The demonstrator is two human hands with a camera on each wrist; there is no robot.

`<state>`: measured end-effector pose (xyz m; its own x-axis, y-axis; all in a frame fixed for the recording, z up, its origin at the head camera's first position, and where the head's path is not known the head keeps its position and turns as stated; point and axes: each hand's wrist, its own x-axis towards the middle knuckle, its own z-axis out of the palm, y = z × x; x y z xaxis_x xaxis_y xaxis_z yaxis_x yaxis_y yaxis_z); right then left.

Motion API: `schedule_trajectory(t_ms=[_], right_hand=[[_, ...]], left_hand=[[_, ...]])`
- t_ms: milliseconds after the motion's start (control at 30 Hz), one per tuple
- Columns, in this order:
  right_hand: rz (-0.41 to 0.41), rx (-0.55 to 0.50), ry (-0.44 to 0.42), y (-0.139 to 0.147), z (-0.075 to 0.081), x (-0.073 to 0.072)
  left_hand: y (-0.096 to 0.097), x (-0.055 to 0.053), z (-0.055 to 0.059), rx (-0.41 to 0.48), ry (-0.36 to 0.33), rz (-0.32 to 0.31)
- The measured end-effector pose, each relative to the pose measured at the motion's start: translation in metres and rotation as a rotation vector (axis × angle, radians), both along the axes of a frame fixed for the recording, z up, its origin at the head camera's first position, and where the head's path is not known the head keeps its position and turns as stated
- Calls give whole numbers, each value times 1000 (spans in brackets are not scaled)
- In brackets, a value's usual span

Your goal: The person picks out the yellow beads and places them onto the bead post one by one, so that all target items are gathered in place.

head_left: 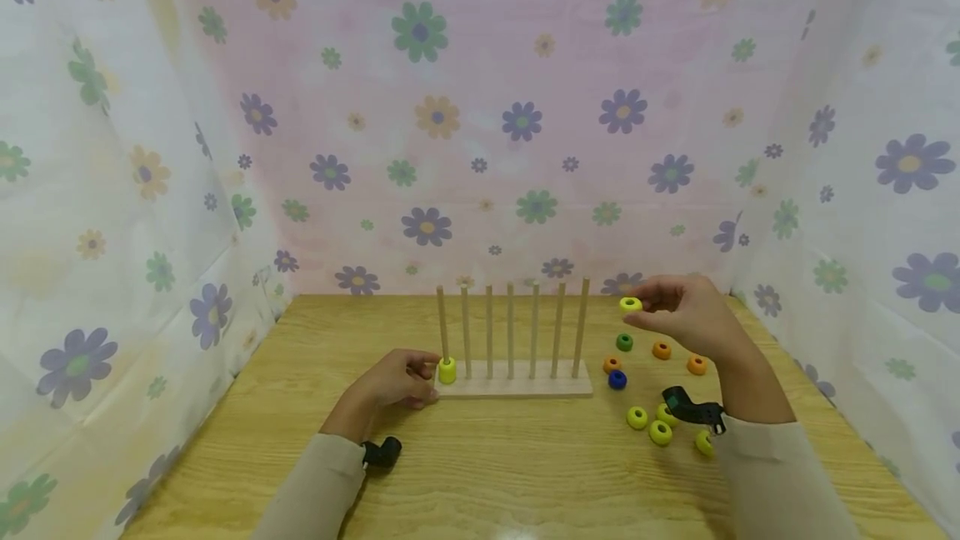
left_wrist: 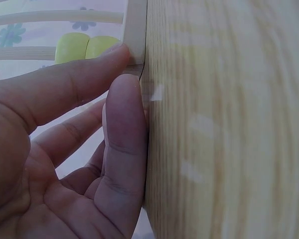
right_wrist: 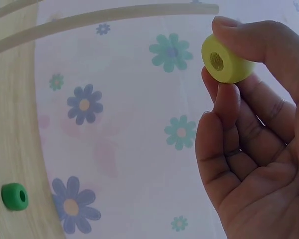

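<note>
A wooden peg rack (head_left: 517,390) stands on the table, with a row of several upright pegs. Two yellow beads (left_wrist: 72,48) are stacked at the foot of its leftmost peg. My left hand (head_left: 393,377) grips the rack's left end with thumb and finger, close beside those beads. Off to the right and raised above the table, my right hand (head_left: 686,315) pinches another yellow bead (right_wrist: 229,60) between thumb and fingertips. That bead's hole shows in the right wrist view. It is apart from the pegs.
Right of the rack lie loose beads: a green bead (head_left: 625,342), a blue bead (head_left: 617,380), orange beads (head_left: 697,365) and several yellow beads (head_left: 661,433). The wooden table (head_left: 465,465) is enclosed by flower-patterned cloth (head_left: 480,107) at the back and sides.
</note>
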<state>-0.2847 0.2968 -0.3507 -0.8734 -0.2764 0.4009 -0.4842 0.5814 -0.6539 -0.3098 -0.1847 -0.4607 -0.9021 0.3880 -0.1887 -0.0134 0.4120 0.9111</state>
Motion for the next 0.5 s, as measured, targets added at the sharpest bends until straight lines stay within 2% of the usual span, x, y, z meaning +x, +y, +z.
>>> schedule_trajectory(t_ms=[300, 500], right_hand=[[14, -20, 12, -14, 22, -1], [12, -22, 5, -26, 28, -3]], left_hand=[[0, -2, 1, -13, 16, -10], [1, -3, -1, -17, 12, -7]])
